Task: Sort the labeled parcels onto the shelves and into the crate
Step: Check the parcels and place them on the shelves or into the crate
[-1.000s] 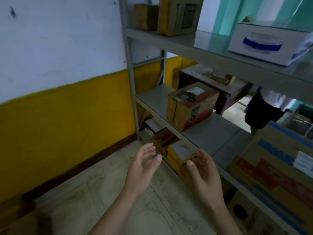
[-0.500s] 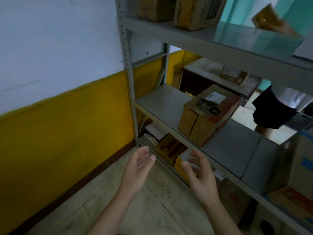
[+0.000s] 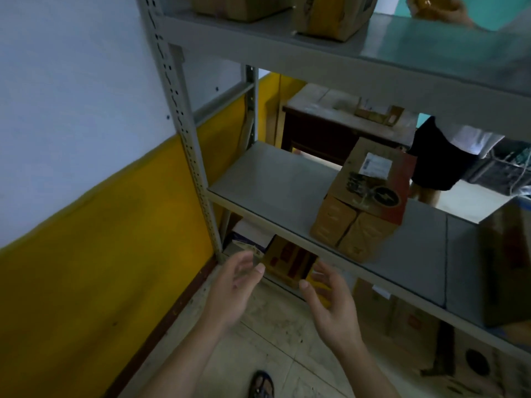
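A grey metal shelf unit [image 3: 275, 182] fills the right half of the view. On its middle shelf stands a brown and red cardboard parcel [image 3: 370, 196] with a white label on top. Below that shelf, on the lowest level, lie a brown box with red marks [image 3: 287, 258] and a yellow box [image 3: 313, 278]. My left hand [image 3: 234, 285] and my right hand [image 3: 334, 304] hover in front of the lowest level, palms facing each other, fingers relaxed, holding nothing. Two more boxes [image 3: 330, 15] sit on the top shelf.
Another person's hand [image 3: 439, 7] holds a yellow parcel beyond the top shelf, and that person's dark shorts [image 3: 439, 159] show behind the unit. A dark box [image 3: 508, 262] stands at the right on the middle shelf. A yellow and white wall [image 3: 86, 196] runs along the left.
The view has tilted down and closer to the shelf. Both hands stay empty and apart, roughly where they were in front of the lowest level.
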Demonstrator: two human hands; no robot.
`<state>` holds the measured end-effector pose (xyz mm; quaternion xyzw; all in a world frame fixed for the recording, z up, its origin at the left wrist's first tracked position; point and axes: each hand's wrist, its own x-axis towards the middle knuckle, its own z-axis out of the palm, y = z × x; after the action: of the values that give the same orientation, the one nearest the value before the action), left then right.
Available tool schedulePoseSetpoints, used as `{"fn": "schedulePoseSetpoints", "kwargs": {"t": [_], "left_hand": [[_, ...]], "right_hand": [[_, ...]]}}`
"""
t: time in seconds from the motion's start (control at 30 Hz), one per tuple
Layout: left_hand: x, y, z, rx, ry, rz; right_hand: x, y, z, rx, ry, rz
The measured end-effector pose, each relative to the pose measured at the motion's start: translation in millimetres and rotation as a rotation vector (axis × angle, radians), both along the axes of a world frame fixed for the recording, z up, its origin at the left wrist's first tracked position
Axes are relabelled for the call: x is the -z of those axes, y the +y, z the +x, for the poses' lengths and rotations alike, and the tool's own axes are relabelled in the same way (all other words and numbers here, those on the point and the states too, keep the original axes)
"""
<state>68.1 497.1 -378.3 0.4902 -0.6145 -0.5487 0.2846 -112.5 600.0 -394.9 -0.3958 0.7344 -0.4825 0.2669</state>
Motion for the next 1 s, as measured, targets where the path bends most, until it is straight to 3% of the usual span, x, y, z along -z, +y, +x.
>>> {"fn": "schedulePoseSetpoints", "kwargs": {"t": [0.5, 1.0], "left_hand": [[156.1, -168.4, 6.3, 0.121, -0.106, 0.102], [448.1, -342.9, -42.9, 0.185, -0.215, -0.079]], "right_hand": [[150.1, -143.7, 28.3, -0.017, 0.126, 0.175], [425.2, -277.6, -4.4, 0.117, 0.246, 0.22]]}}
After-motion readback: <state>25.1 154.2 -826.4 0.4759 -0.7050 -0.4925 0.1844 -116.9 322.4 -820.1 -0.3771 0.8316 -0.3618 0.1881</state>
